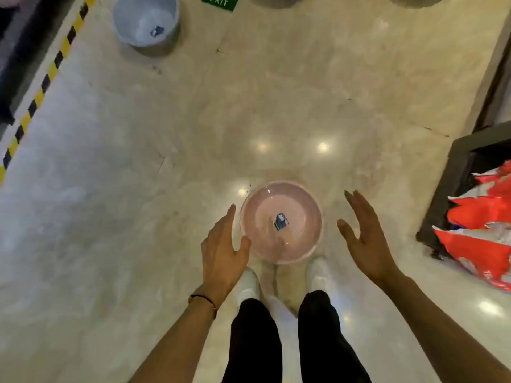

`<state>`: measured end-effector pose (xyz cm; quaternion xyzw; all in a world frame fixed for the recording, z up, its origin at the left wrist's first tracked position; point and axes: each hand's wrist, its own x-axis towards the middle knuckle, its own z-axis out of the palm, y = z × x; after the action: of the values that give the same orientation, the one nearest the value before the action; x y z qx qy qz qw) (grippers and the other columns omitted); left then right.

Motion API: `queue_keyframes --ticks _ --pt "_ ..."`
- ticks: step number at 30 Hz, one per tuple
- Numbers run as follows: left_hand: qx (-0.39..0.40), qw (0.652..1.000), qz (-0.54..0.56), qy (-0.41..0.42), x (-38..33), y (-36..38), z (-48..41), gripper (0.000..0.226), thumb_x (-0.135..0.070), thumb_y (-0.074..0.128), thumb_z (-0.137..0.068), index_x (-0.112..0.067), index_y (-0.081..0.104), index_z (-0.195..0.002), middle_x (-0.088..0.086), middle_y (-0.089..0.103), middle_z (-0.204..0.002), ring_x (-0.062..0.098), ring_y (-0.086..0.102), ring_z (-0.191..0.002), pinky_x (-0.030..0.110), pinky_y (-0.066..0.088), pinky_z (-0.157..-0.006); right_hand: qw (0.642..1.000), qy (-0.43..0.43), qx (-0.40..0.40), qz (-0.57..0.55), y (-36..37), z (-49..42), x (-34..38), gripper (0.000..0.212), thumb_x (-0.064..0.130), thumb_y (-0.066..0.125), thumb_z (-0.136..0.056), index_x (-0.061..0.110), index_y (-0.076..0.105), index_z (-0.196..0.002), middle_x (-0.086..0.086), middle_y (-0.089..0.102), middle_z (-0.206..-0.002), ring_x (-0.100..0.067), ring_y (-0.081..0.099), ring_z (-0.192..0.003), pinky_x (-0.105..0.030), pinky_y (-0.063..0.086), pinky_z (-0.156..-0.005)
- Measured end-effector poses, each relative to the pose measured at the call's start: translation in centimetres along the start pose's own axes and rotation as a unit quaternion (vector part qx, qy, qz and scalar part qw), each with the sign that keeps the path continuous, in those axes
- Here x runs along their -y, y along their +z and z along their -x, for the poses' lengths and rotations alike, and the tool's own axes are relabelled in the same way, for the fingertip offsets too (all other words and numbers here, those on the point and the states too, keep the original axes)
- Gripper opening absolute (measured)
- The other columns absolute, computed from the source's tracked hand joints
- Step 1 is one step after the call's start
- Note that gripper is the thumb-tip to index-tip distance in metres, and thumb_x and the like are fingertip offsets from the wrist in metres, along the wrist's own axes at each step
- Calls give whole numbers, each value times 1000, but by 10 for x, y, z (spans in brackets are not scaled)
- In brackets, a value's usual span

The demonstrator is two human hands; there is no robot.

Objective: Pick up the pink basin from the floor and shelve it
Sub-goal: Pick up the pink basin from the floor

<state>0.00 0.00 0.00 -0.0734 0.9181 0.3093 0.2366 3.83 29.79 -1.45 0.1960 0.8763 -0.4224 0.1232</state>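
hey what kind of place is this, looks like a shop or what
Probably a shop or commercial building: polished marble-look floor, a green EXIT floor sign, black-and-yellow hazard tape, and red packaged goods on a dark low shelf.

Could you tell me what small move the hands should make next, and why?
Probably close both hands onto the rim: the pink basin sits on the floor between the open left hand and right hand, neither gripping it yet.

Glossy marble floor: pink basin set just ahead of white shoes; grey bucket far left; green EXIT sticker.
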Motion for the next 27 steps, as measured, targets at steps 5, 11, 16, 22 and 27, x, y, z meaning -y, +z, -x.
queue_keyframes --ticks 5,11,16,22,27 --pt "-31 999 -13 -20 109 124 -63 81 -30 67 -99 -28 22 -166 2 42 -163 27 37 -148 46 32 -118 998 54 30 -30 97 -46 -135 65 24 61 -105 30 33 -163 6 24 -171 -14 23 -157 -49 27 -126" --pt "-34 996 72 -28 202 224 -130 99 -33 74 -94 -48 5 -164 -10 25 -171 23 33 -152 42 38 -116 990 110 18 -82 184 -82 -252 82 26 69 -100 39 20 -165 14 22 -171 -12 23 -157 -50 26 -127" --pt "-22 977 211 -39 231 272 -152 112 4 64 -92 -57 2 -161 -17 31 -168 19 46 -147 52 43 -118 982 120 45 -136 222 -98 -283 100 18 75 -95 46 8 -165 34 36 -154 4 50 -129 -41 46 -107" --pt "-51 968 240 -54 224 266 -140 113 16 56 -90 -54 8 -163 -47 27 -157 -15 32 -146 23 35 -120 985 109 35 -128 221 -101 -261 100 -4 69 -92 39 14 -164 27 47 -148 -5 57 -122 -51 53 -99" --pt "-61 964 254 -50 173 190 -111 115 22 57 -85 -45 11 -166 -57 31 -145 -27 41 -130 5 42 -103 989 75 35 -119 163 -85 -178 94 3 69 -85 25 22 -163 13 49 -147 -5 55 -123 -36 49 -103"
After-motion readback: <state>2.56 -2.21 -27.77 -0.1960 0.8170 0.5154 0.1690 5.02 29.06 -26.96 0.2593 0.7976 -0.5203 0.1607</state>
